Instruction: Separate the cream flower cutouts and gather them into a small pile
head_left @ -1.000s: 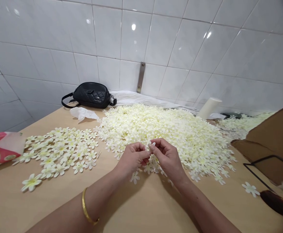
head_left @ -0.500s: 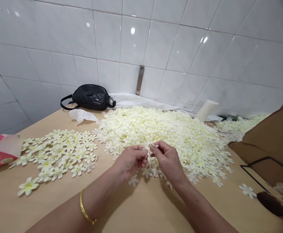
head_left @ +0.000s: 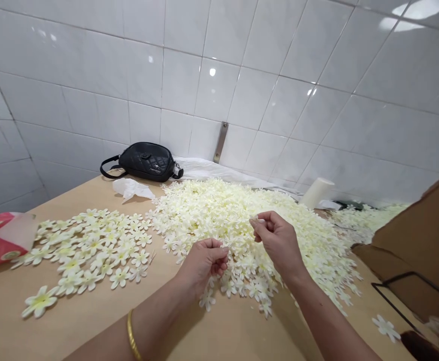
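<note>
Creamy white petals make up the broad flower heap (head_left: 204, 210) in the middle of the wooden table (head_left: 1, 321), spilling from the far side toward the person, presumably put there so both hands can reach it easily. To the left a looser flower spread (head_left: 91, 245) lies mostly one layer deep, apart from the heap, perhaps to stop the two lots mixing. The black bag (head_left: 146, 161) and crumpled tissue (head_left: 132, 189) sit far left, probably out of the way.

The left hand (head_left: 202, 263) hangs over the heap's near edge, thumb laid close against a bent forefinger; the right hand (head_left: 279, 243) is farther right, above the blossoms, its thumb and forefinger in a narrow pinch. From here I can't tell whether either grips anything. Heaped flowers lie just beyond and below both sets of fingertips, with a few strays between the forearms.
</note>
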`<move>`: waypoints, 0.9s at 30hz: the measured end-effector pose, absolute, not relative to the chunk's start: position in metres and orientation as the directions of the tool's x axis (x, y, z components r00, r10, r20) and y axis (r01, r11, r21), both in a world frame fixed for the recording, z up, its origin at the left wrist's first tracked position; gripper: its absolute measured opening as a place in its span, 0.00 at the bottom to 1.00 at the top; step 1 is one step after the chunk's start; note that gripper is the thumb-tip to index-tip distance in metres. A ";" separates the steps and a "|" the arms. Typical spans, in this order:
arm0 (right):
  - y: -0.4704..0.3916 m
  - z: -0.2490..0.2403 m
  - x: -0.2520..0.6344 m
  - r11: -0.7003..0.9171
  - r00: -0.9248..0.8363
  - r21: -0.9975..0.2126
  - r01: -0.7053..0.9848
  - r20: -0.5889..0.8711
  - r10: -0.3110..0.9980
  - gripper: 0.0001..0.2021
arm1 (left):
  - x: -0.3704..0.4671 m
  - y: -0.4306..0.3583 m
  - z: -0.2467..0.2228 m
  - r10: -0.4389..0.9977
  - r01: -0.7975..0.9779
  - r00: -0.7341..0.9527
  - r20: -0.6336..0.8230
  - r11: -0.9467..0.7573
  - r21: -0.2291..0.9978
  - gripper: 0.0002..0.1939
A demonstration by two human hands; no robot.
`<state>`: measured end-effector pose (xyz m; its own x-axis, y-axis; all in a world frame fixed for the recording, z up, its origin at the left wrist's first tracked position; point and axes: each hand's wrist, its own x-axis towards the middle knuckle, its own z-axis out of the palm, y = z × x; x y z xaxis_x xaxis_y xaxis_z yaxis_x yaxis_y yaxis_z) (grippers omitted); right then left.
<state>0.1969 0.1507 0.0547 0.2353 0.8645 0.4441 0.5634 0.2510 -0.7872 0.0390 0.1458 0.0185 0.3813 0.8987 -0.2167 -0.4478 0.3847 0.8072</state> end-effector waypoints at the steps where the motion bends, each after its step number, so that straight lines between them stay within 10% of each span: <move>1: 0.157 0.056 0.194 0.263 0.201 -0.701 0.663 0.505 0.840 0.08 | 0.039 0.147 0.017 0.905 -0.446 0.362 -0.225 0.380 0.810 0.11; 15: 0.224 0.065 0.185 0.288 -0.283 0.085 0.954 0.578 0.766 0.09 | 0.036 0.148 0.019 0.920 -0.456 0.338 -0.196 0.342 0.821 0.11; 27: 0.124 0.030 0.202 0.399 -0.274 -0.015 0.917 0.703 0.656 0.12 | 0.035 0.151 0.021 0.940 -0.442 0.293 -0.176 0.296 0.847 0.09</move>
<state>0.2023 0.1240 0.0301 -0.2740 0.6558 0.7034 0.9170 0.3987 -0.0145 0.0349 0.1509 0.0214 0.2925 0.9400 -0.1758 -0.4417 0.2958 0.8470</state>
